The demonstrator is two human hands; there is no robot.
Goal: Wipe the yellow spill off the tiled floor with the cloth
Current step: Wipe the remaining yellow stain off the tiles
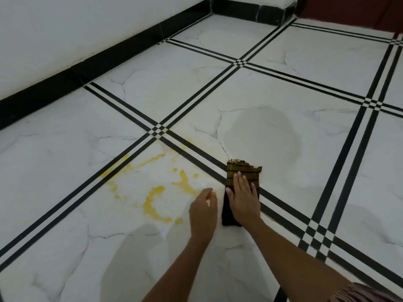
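Note:
A yellow spill [152, 200] lies in streaks and blobs on the white tiled floor [65, 171], left of centre near a crossing of black grout lines. A folded dark brown and olive striped cloth [242, 171] lies flat on the floor to the right of the spill. My right hand [243, 198] rests palm down on the cloth with its fingers spread. Just left of the cloth, my left hand [204, 211] hovers by the spill's right edge, fingers loosely curled and holding nothing.
A white wall with a black skirting board [109, 55] runs along the left and back. A dark red surface [353, 9] stands at the far right corner. A patterned garment edge [370, 294] shows at the bottom right.

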